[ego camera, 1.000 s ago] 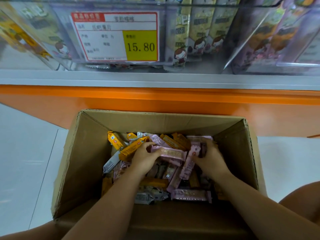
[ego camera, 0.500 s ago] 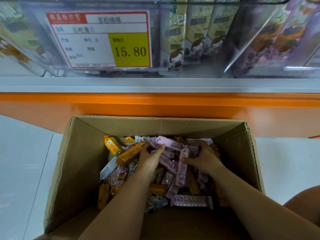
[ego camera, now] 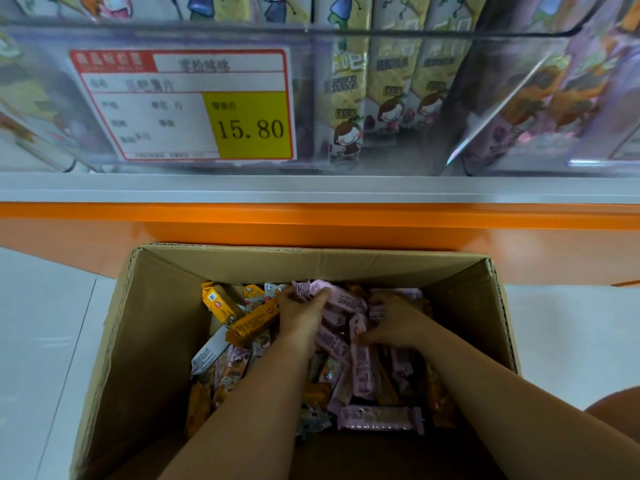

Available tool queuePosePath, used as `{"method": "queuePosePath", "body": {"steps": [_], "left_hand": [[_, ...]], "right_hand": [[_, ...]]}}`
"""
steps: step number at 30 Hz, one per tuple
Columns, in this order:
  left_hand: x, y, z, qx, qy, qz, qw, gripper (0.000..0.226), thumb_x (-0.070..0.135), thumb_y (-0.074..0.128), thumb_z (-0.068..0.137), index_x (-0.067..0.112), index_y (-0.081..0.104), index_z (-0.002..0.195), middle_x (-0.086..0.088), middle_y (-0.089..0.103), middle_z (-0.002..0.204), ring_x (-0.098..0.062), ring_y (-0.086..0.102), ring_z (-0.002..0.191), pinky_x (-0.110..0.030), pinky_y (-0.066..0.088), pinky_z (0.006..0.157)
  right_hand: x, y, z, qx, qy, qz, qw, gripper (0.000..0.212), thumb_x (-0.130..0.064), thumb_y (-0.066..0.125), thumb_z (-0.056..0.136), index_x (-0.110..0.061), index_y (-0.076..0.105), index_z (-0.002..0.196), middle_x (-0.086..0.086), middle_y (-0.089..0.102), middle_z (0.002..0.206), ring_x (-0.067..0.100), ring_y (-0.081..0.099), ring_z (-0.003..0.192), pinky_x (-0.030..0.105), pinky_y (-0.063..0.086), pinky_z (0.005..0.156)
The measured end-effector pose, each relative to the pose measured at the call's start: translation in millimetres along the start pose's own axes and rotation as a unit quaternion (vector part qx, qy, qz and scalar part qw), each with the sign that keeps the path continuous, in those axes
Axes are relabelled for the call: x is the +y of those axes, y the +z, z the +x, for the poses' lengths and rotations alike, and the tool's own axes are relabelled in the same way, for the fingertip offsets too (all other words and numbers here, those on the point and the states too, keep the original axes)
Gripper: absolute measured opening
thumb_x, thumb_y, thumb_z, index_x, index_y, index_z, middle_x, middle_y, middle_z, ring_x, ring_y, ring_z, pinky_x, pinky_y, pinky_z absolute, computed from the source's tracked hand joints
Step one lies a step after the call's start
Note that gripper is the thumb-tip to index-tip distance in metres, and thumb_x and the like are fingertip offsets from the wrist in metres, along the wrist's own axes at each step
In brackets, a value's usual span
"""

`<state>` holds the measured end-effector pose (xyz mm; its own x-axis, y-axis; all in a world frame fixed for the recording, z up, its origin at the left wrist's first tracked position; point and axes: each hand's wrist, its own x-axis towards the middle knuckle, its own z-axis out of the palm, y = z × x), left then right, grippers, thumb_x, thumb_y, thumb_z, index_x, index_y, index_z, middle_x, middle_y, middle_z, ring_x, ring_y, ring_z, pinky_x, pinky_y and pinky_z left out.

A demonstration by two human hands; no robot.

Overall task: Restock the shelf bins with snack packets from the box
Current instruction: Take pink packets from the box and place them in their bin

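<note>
Snack packets [ego camera: 362,362] lie loose-heaped in cardboard box [ego camera: 166,323], below shelf bins [ego camera: 398,164]. Left hand [ego camera: 301,313] curls round pink ones at far side; right hand [ego camera: 394,323] pinches another bunch. Likely light, crinkly, slippery film: gather mid-body, not by sealed ends.

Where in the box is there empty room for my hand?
In the box, bare cardboard shows along the left wall, beside the orange packets, and between the crosswise pink packet and the near wall. The middle and right are crowded: heaped packets, left hand and right hand gripping pink ones.
</note>
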<state>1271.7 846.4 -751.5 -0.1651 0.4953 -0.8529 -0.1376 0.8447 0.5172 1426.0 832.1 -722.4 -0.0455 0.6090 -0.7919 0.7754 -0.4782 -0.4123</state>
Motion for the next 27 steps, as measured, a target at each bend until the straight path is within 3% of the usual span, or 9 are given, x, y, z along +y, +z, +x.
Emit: {"method": "queuePosePath", "body": {"steps": [2, 5, 7, 11, 20, 24, 27], "left_hand": [[-1, -1, -2, -0.004, 0.019, 0.011, 1.000, 0.069, 0.026, 0.072, 0.084, 0.026, 0.031, 0.139, -0.008, 0.053, 0.128, -0.027, 0.059, 0.095, -0.051, 0.051, 0.090], [-6, -8, -7, -0.023, 0.063, 0.060, 0.996, 0.078, 0.028, 0.074, 0.082, 0.033, 0.026, 0.143, -0.004, 0.041, 0.143, -0.032, 0.050, 0.120, -0.054, 0.046, 0.097], [-9, -15, -11, -0.045, 0.081, 0.078, 0.993, 0.082, 0.027, 0.074, 0.082, 0.039, 0.022, 0.144, -0.003, 0.034, 0.149, -0.032, 0.045, 0.127, -0.055, 0.044, 0.099], [-11, -27, -18, -0.076, 0.102, 0.093, 0.987, 0.082, 0.022, 0.071, 0.085, 0.042, 0.019, 0.145, -0.002, 0.029, 0.152, -0.032, 0.045, 0.127, -0.055, 0.045, 0.099], [-5, -33, -45, -0.105, 0.163, 0.152, 0.969, 0.078, 0.016, 0.070, 0.086, 0.028, 0.024, 0.147, -0.004, 0.035, 0.149, -0.023, 0.042, 0.130, -0.042, 0.040, 0.107], [1, -41, -64, -0.103, 0.182, 0.173, 0.962, 0.075, 0.017, 0.070, 0.086, 0.030, 0.025, 0.146, -0.001, 0.037, 0.144, -0.016, 0.044, 0.119, -0.031, 0.039, 0.099], [11, -45, -81, -0.096, 0.189, 0.187, 0.959, 0.074, 0.020, 0.070, 0.086, 0.032, 0.027, 0.145, 0.000, 0.035, 0.146, -0.020, 0.043, 0.125, -0.035, 0.040, 0.104]], "right_hand": [[1, -1, 0, -0.004, 0.004, -0.014, 1.000, 0.080, -0.037, 0.078, 0.075, -0.015, 0.037, 0.140, 0.003, 0.039, 0.145, 0.020, 0.043, 0.129, 0.023, 0.038, 0.092], [1, -1, -3, 0.009, -0.002, -0.031, 0.999, 0.083, -0.042, 0.080, 0.071, -0.015, 0.039, 0.138, 0.003, 0.040, 0.144, 0.020, 0.043, 0.128, 0.022, 0.038, 0.090], [0, -2, -4, 0.001, -0.011, -0.039, 0.999, 0.083, -0.041, 0.081, 0.070, -0.017, 0.039, 0.138, 0.002, 0.040, 0.143, 0.020, 0.042, 0.128, 0.022, 0.037, 0.091], [4, 0, -2, -0.059, -0.019, -0.038, 0.997, 0.090, -0.040, 0.083, 0.068, -0.024, 0.034, 0.142, 0.000, 0.041, 0.145, 0.021, 0.044, 0.129, 0.033, 0.041, 0.104], [0, -3, -12, -0.078, -0.022, -0.095, 0.992, 0.071, -0.038, 0.080, 0.071, -0.021, 0.043, 0.130, 0.003, 0.046, 0.134, 0.024, 0.048, 0.119, 0.031, 0.045, 0.087], [-1, -2, -25, -0.064, -0.054, -0.108, 0.991, 0.048, -0.035, 0.079, 0.073, -0.025, 0.048, 0.107, 0.003, 0.051, 0.125, 0.019, 0.050, 0.106, 0.028, 0.041, 0.078], [-5, -6, -40, -0.029, -0.091, -0.145, 0.985, 0.040, -0.030, 0.078, 0.074, -0.022, 0.046, 0.097, 0.006, 0.053, 0.119, 0.021, 0.051, 0.102, 0.029, 0.042, 0.078]]}}
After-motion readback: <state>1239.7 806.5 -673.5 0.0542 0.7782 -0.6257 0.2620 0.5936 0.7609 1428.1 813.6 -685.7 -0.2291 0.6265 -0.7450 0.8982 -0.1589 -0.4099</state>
